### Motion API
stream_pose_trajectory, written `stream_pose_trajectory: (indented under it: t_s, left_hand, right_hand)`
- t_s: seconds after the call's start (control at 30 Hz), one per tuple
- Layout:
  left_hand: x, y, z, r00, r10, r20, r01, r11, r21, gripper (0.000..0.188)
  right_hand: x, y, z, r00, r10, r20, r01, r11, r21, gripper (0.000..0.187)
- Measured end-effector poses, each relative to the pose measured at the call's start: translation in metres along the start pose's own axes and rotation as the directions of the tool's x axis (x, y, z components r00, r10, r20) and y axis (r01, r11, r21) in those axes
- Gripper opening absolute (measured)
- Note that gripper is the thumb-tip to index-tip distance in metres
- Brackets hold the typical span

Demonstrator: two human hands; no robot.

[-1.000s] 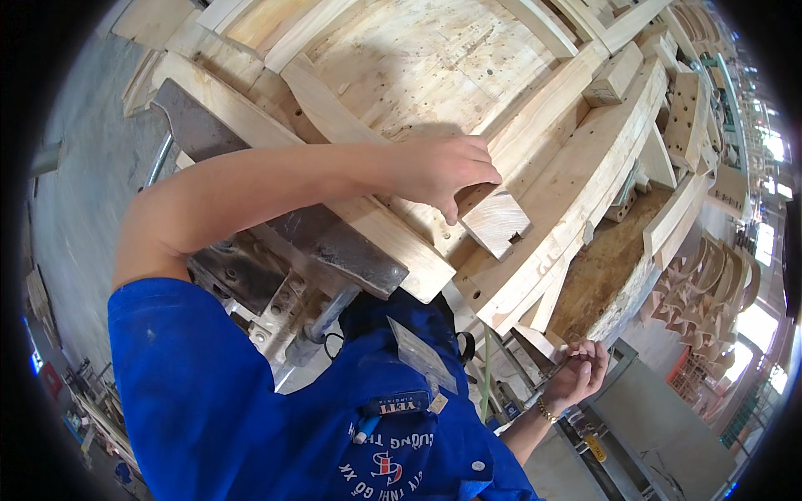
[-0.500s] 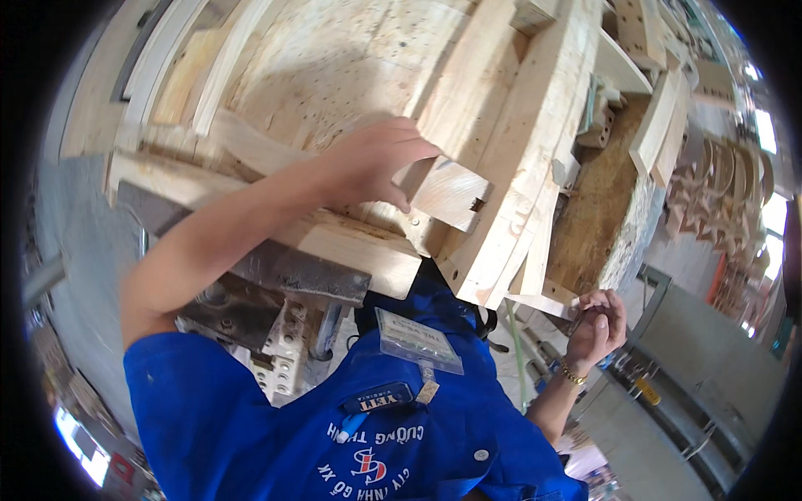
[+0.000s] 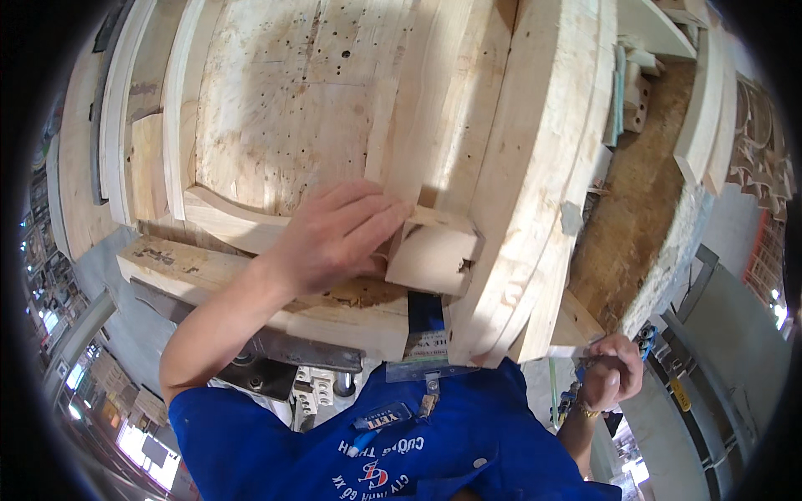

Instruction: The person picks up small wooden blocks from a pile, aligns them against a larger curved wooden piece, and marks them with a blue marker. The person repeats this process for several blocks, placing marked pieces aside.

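My left hand (image 3: 334, 230) reaches over the bench with its fingers bent down at the left end of a pale wood block (image 3: 433, 257). A small dark notch shows near the block's right edge. The block lies against a long wooden rail (image 3: 522, 159); its left end and my thumb are partly hidden behind my hand. Low on the right, my right hand (image 3: 614, 373) is closed, with a gold band at the wrist. Its fingers curl beside the end of a light wood piece (image 3: 572, 351); what they grip is hidden.
A curved wood strip (image 3: 230, 224) lies left of my left hand. A thick wooden beam (image 3: 180, 267) runs along the near edge, above a dark metal bar (image 3: 305, 349). Beyond the rail is a brown trough (image 3: 639, 184) with drilled blocks (image 3: 637, 100). Grey machinery (image 3: 735, 334) stands at right.
The whole view has swung round. My left fingers, spread apart at the block's end before, now lie closer together over it. My right hand stays closed beside the wood piece.
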State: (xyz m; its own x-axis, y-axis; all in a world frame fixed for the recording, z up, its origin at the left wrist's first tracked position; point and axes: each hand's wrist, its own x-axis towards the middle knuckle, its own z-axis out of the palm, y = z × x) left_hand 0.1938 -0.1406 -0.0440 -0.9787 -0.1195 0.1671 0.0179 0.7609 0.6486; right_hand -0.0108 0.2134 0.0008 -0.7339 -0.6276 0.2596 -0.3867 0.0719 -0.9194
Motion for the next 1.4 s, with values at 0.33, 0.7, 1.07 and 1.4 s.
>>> stream_pose_trajectory:
  t_s: [0.33, 0.7, 1.07, 1.4]
  left_hand:
    - [0.003, -0.005, 0.002, 1.0, -0.024, 0.001, 0.024, 1.0, -0.018, 0.051]
    - [0.004, 0.006, -0.002, 0.996, -0.057, 0.072, 0.057, 0.998, 0.001, 0.053]
    - [0.004, 0.014, 0.005, 0.966, -0.248, 0.079, 0.238, 0.965, 0.113, 0.076]
    - [-0.001, 0.042, 0.009, 0.928, -0.371, 0.044, 0.359, 0.919, 0.162, 0.078]
  right_hand:
    - [0.007, -0.014, 0.003, 0.979, 0.123, 0.164, -0.108, 0.989, -0.098, 0.041]
    - [0.007, -0.012, 0.0, 0.985, 0.057, 0.165, -0.035, 0.99, -0.134, 0.041]
    - [0.082, -0.017, 0.008, 0.8, 0.053, 0.598, 0.253, 0.873, -0.417, 0.055]
    - [0.139, -0.017, 0.037, 0.357, 0.292, 0.888, 0.682, 0.569, -0.461, 0.05]
